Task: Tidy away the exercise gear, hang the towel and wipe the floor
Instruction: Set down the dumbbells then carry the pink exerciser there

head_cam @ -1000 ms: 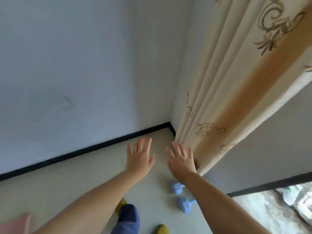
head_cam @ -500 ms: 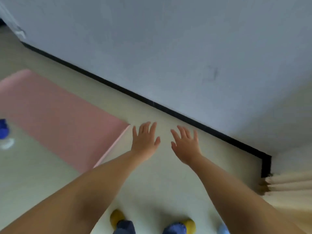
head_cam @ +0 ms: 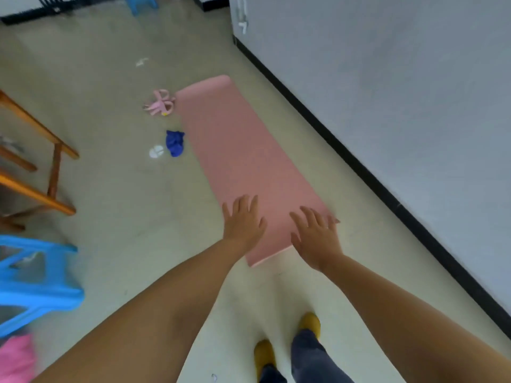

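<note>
At the lower left edge of the frame sat a bright blue plastic stool [head_cam: 33, 283], with a blurred pink thing [head_cam: 16, 360] below it in the corner; I could not tell what that pink thing was. Above the stool, at the left edge, stood the orange-brown wooden legs of some furniture [head_cam: 52, 172]. A second small blue stool [head_cam: 141, 2] showed at the top edge.

Left of centre, on the pale floor [head_cam: 110, 203], lay a tangle of pink resistance straps [head_cam: 159, 103] just beside the far corner of the mat. Below them lay a crumpled blue cloth [head_cam: 174, 142], touching or nearly touching the mat's left edge, and a small white disc [head_cam: 156, 152] sat just beside the cloth.

The pink exercise mat [head_cam: 243, 150] lay unrolled and flat in the middle of the frame, running from upper centre down toward me, roughly parallel to the black skirting [head_cam: 345, 150] of the grey wall [head_cam: 401, 92] on the right.

My left hand [head_cam: 243, 222] was spread wide, palm down, empty, over the mat's near left corner. My right hand [head_cam: 318, 239] was likewise spread and empty over the near right corner; whether either touched the mat, I could not tell. At the bottom of the frame my yellow shoes [head_cam: 309, 323] stood on the floor short of the mat.
</note>
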`<state>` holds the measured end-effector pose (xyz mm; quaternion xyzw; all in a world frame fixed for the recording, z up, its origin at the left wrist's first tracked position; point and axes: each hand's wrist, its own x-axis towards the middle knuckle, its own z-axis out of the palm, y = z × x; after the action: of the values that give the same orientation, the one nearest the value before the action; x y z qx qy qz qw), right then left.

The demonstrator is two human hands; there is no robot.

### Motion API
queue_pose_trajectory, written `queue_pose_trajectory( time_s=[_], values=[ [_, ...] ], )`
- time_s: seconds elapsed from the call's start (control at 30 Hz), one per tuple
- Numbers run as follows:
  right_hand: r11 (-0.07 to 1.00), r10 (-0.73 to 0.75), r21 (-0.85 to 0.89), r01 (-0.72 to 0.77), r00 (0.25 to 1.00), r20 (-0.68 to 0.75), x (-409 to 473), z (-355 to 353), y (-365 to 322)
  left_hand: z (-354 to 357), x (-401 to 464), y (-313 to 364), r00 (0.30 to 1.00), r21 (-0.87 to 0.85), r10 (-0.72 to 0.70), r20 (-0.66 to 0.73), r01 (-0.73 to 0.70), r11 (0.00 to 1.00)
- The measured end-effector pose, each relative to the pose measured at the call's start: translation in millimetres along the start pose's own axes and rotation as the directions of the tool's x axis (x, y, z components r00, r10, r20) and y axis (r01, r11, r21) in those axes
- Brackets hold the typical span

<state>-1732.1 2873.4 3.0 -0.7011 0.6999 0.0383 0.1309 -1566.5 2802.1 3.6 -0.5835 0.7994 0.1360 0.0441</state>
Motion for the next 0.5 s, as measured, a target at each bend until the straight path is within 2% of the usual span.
queue_pose_trajectory(
  time_s=[0.17, 0.3, 0.43, 0.5],
  values=[
    [0.969, -0.178, -0.151, 0.198, 0.975, 0.137, 66.1, 7.3, -19.9, 1.1, 2.9, -46.3, 0.993, -0.021, -0.119, 0.018, 0.12, 0.993],
    [0.952, -0.254, -0.155, 0.263, 0.964, 0.076, 134.7, -9.5, -45.2, -27.5, 25.4, -86.6, 0.98, -0.017, -0.192, -0.044, 0.192, 0.981],
    [0.902, -0.36, -0.199, 0.384, 0.921, 0.147, 197.2, -30.9, -85.6, -51.7, 43.0, -129.1, 0.917, -0.1, -0.385, -0.103, 0.375, 0.922],
    [0.866, -0.437, -0.212, 0.452, 0.892, 0.117, 230.7, -32.4, -118.2, -54.2, 46.1, -158.9, 0.894, -0.1, -0.439, -0.09, 0.431, 0.897]
  ],
)
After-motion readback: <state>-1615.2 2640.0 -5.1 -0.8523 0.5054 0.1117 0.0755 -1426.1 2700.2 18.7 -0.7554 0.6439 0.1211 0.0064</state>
